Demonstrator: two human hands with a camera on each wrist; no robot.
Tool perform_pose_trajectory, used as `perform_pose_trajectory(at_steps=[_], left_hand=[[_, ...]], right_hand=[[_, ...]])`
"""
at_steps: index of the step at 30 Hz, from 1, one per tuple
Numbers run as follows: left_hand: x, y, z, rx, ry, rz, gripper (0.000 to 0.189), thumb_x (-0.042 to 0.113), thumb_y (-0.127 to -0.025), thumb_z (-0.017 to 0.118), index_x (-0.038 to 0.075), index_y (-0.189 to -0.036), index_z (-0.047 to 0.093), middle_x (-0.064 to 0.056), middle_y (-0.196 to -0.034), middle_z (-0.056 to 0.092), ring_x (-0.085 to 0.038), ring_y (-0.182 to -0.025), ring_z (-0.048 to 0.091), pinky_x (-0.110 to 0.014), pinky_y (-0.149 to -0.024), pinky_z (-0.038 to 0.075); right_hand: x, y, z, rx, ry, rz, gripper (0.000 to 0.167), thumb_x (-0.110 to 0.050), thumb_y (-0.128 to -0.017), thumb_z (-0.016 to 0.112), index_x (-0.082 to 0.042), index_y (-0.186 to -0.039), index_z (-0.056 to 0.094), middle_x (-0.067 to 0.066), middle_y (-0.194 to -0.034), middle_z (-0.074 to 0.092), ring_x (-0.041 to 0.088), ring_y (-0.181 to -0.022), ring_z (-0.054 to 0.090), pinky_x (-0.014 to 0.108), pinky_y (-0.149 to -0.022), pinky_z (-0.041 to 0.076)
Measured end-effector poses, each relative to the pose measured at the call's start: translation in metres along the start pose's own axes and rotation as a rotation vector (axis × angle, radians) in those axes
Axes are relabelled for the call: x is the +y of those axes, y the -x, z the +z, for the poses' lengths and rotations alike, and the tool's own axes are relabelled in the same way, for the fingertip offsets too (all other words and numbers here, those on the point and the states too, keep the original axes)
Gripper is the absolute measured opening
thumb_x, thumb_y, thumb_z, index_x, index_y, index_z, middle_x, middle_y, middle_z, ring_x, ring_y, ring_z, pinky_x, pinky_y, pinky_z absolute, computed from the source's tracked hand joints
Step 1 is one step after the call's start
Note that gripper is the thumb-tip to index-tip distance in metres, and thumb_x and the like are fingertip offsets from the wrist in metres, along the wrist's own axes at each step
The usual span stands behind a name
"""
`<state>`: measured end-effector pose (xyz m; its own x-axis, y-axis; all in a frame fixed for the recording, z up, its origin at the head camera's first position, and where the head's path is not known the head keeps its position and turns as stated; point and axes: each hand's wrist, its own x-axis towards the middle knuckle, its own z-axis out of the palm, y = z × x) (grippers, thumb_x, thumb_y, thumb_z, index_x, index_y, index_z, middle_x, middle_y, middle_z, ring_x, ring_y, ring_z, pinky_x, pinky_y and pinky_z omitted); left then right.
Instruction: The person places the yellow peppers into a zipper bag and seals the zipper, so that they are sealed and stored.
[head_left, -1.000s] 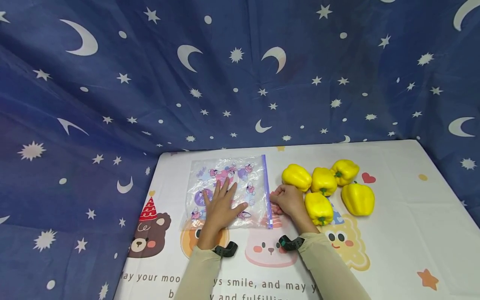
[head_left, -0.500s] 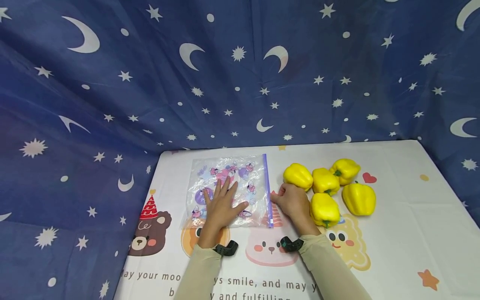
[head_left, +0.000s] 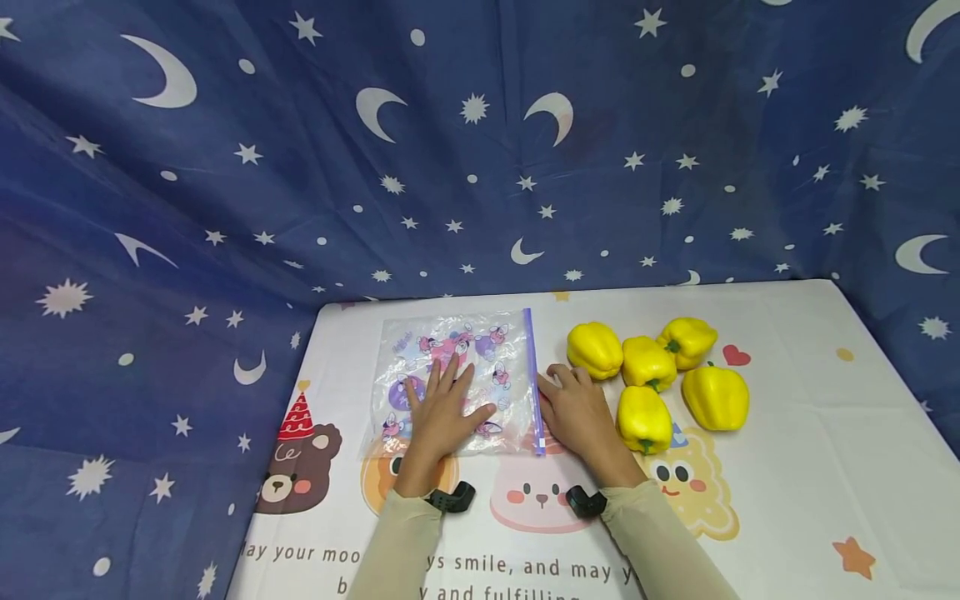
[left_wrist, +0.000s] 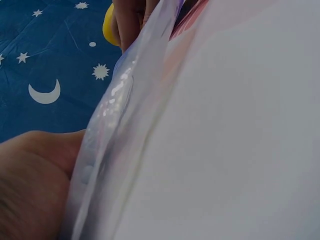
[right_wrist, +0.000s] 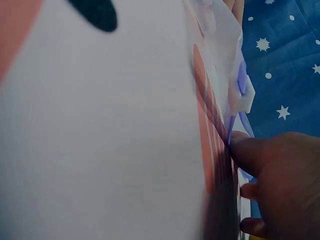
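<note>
A clear zipper bag with pink and purple cartoon prints lies flat, its purple zip strip on the right side. My left hand rests on the bag with the fingers spread. At the strip, my right hand has its fingers bent and pinches the bag's edge between thumb and fingers. A white slider sits at the near end of the strip in the right wrist view. Several yellow bell peppers stand right of my right hand, the nearest one close to its wrist.
The white table cover carries printed animals, a star and lettering. A dark blue curtain with moons and stars hangs behind the table and along its left side.
My right hand has shifted slightly, its fingers spreading more along the zip strip. The nearest pepper has rolled a little beside the wrist. My left hand stays in place.
</note>
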<state>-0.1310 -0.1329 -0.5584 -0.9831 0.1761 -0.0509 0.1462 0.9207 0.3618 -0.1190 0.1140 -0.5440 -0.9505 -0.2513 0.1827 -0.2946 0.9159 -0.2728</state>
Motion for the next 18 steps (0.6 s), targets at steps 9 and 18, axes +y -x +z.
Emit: perform_pose_trajectory(at_steps=[9,18], left_hand=[[0.001,-0.001,-0.001,-0.006,0.003,-0.001,0.087,0.075,-0.089,0.054,0.031,-0.161,0.032,0.004,-0.173,0.009,-0.030,-0.161,0.000,-0.073,-0.117,-0.014],[0.002,0.002,-0.002,-0.033,-0.077,0.026,0.068,0.073,-0.096,0.042,0.047,-0.158,0.029,0.001,-0.174,0.003,-0.035,-0.160,-0.002,-0.077,-0.115,-0.011]], right_hand=[[0.005,0.009,-0.005,-0.293,-0.061,0.040,0.056,-0.040,-0.104,0.049,-0.029,-0.158,0.039,-0.011,-0.172,0.019,0.032,-0.160,0.011,0.084,-0.112,0.002],[0.012,0.007,-0.004,-0.394,-0.139,0.046,0.066,-0.050,-0.104,0.046,-0.032,-0.163,0.022,-0.017,-0.172,0.006,0.028,-0.161,-0.002,0.081,-0.110,-0.014]])
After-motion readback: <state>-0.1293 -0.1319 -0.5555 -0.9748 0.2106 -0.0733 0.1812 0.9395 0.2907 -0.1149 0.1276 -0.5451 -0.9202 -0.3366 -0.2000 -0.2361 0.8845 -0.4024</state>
